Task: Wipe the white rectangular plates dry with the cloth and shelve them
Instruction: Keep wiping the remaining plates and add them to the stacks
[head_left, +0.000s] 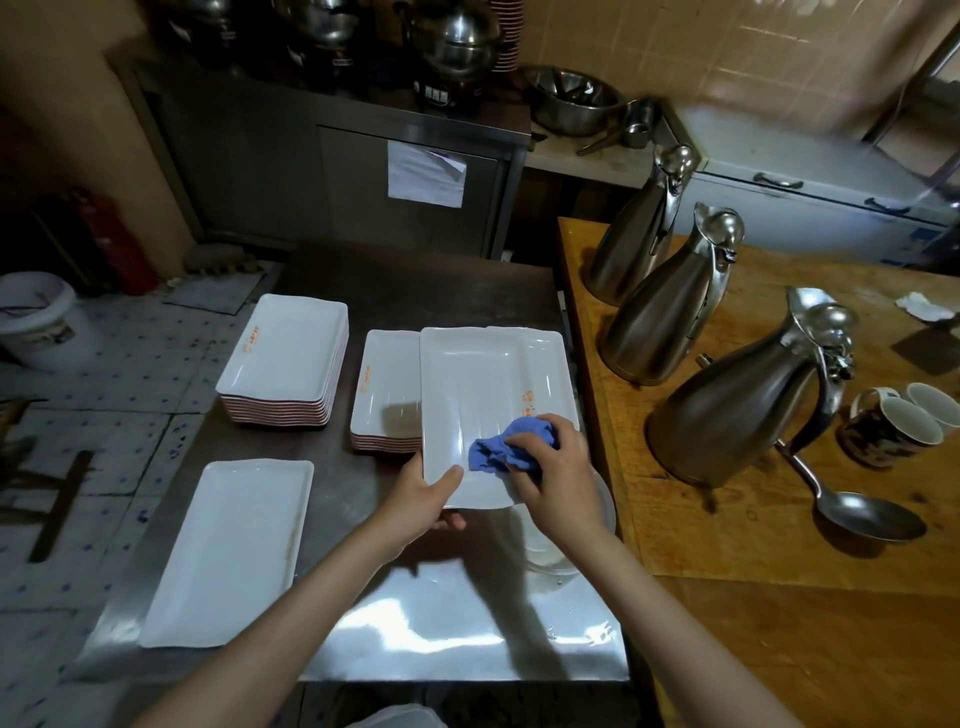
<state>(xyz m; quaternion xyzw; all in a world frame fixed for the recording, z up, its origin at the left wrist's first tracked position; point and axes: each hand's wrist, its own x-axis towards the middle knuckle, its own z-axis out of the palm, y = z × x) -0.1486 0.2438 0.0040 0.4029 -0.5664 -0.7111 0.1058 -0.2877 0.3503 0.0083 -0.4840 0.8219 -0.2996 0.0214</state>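
Mid-wipe — the left hand (422, 498) grips a white plate (480, 395) by its near edge while the right hand (551, 478) presses a bunched blue cloth (501, 441) onto it — stacked plates (288, 353) wait alongside, nothing looks shelved yet.

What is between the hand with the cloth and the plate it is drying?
Only the blue cloth. The right hand presses it onto the plate, which the left hand holds by its near edge. Nothing else visible lies between them.
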